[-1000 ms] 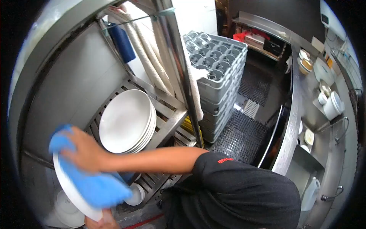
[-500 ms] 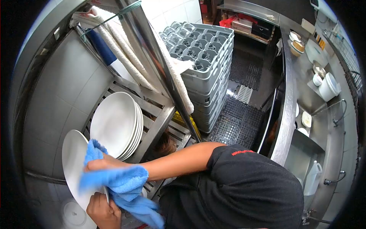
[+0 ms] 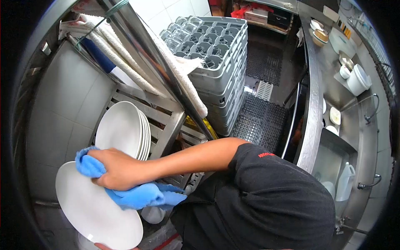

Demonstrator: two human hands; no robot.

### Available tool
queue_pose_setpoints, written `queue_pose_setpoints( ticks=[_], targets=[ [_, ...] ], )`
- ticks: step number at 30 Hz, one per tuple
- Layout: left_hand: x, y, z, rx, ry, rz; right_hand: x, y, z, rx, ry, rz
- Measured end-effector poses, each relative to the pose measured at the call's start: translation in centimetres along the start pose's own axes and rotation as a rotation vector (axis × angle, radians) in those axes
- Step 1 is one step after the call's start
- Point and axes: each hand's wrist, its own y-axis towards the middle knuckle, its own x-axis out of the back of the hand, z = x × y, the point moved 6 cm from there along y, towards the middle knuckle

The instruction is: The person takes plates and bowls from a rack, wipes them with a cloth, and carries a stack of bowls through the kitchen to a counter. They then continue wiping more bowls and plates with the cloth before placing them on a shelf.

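Observation:
In my right hand (image 3: 118, 170) is a bunched blue cloth (image 3: 137, 196), pressed on the upper rim of a white oval plate (image 3: 96, 204). The fingers are closed on the cloth, and one end hangs below my wrist. My left hand (image 3: 102, 246) grips the plate's lower rim at the bottom edge of the view; only a few fingers show. The plate is tilted, with its broad face toward me. Just beyond my right hand, a stack of white plates (image 3: 118, 127) leans on a slatted metal rack (image 3: 168, 135).
A metal post (image 3: 156, 62) with white towels (image 3: 121, 54) rises beside the rack. Behind it stand stacked grey glass racks (image 3: 221, 87) holding glasses. Along the right run a steel counter and sink (image 3: 329, 166) with a white jug (image 3: 345, 182). Black mats (image 3: 260, 116) cover the floor.
The plate has turned its face more toward me, and my left hand has dropped mostly out of sight. My right hand has moved the cloth to the plate's upper rim.

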Motion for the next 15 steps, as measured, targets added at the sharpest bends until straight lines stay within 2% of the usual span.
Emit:
queue_pose_setpoints(
  ticks=[1,5,6,9,12,14,15],
  targets=[
    [0.2,-0.3,0.4,0.05,-0.059,0.001,0.5,0.0,1.2,0.168,-0.183,-0.089],
    [1.1,-1.0,1.5,0.157,-0.212,0.006,-2.4,0.4,3.1,0.333,-0.853,0.116],
    [1.2,-1.1,1.6,0.179,-0.241,0.012,-4.0,0.3,2.6,0.445,-1.066,0.051],
    [1.4,-1.4,2.0,0.239,-0.33,0.016,-6.8,-0.6,2.0,0.696,-1.165,-0.124],
    [1.3,-1.1,2.2,0.299,-0.372,0.032,-11.6,-1.8,0.1,0.593,-0.742,0.223],
    [1.7,0.6,3.3,0.374,-0.278,0.147,-13.9,-3.6,0.3,0.511,-0.454,0.372],
    [3.9,2.7,4.5,0.225,-0.262,0.216,-14.2,-4.6,1.2,0.461,-0.307,0.424]
  ],
)
